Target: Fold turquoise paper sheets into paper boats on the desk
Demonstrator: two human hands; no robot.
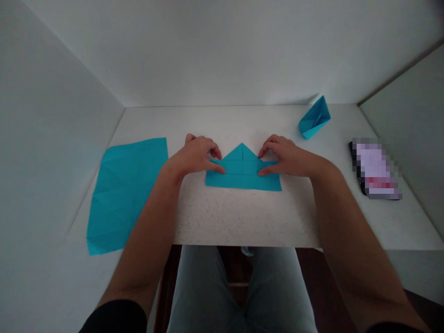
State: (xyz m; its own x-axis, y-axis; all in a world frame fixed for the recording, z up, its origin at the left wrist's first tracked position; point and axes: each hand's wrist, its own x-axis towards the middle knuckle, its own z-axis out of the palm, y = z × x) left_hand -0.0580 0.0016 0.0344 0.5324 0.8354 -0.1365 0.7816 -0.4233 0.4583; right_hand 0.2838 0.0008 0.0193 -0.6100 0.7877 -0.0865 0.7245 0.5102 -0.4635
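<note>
A blue sheet of paper (242,180) lies folded on the table in front of me, with a triangular peak at its far side and a wide flat strip at its near side. Creases run across the strip, and a short line marks the middle of the peak. My left hand (201,155) grips the paper's left part, thumb on top and index finger at the far edge. On the opposite side my right hand (282,156) grips it the same way, its thumb pressed on the strip and its fingertips beside the peak's slope.
At the left a larger creased blue sheet (128,185) lies flat, partly behind my left forearm. A folded blue paper shape (315,119) stands at the back right by the wall. A phone (376,171) with a blurred screen lies at the right. The table's front edge (243,245) is above my lap.
</note>
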